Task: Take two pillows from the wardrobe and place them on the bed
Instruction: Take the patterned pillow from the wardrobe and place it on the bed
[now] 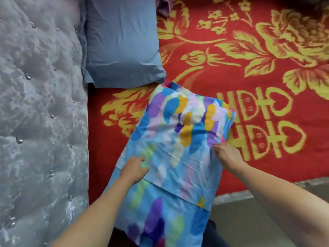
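Note:
A multicoloured pillow (178, 139) with blue, purple and yellow patches lies at an angle on the red bed cover (267, 68), its near end hanging over the bed's front edge. My left hand (135, 168) presses on its left side with the fingers spread. My right hand (226, 154) rests on its right edge, fingers curled on the fabric. A plain blue pillow (121, 40) lies flat beyond it, against the headboard.
A grey tufted headboard (39, 104) with shiny buttons fills the left side. The red cover has yellow flowers and characters. A purple cloth (163, 6) peeks out at the top. The bed's grey front edge (240, 193) runs at lower right.

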Available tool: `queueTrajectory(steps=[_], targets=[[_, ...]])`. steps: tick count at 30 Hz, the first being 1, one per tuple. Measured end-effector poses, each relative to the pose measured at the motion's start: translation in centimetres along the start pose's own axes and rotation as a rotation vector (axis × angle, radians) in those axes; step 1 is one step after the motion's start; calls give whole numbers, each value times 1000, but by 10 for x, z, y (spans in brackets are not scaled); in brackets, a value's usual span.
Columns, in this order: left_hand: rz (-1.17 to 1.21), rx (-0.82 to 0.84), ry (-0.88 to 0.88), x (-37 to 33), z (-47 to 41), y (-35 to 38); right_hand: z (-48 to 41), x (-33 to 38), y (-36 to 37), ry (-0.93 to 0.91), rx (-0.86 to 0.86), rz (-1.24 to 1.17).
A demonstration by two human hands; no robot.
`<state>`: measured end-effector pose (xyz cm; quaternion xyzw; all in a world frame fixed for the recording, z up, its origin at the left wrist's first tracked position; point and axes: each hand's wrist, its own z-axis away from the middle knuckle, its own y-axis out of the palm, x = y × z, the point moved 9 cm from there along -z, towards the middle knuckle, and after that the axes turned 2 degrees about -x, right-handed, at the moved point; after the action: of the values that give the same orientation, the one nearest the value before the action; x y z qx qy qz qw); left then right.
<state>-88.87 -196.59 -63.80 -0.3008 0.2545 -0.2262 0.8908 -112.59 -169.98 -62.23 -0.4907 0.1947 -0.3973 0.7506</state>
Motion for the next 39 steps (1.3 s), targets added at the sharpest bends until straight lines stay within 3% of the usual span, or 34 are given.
queueTrajectory(steps=[4,8,16,18,22,29,34,39], targets=[[-147,-39,-38,16,-37,4,1,2,57,180,91,-212],[-126,-48,-122,31,-67,21,6,10,115,422,169,-500],[71,-177,-288,52,-85,36,15,-3,147,828,0,-795],[187,-181,-390,61,-83,22,20,-3,140,855,-19,-851],[411,-131,-346,39,-66,1,34,11,104,865,-147,-867],[594,-376,-336,57,4,-45,14,57,17,571,-275,-784],[675,-542,-380,101,19,-77,-59,123,-20,281,-212,-704],[626,-568,-508,154,-11,-90,-128,178,-2,172,-42,-559]])
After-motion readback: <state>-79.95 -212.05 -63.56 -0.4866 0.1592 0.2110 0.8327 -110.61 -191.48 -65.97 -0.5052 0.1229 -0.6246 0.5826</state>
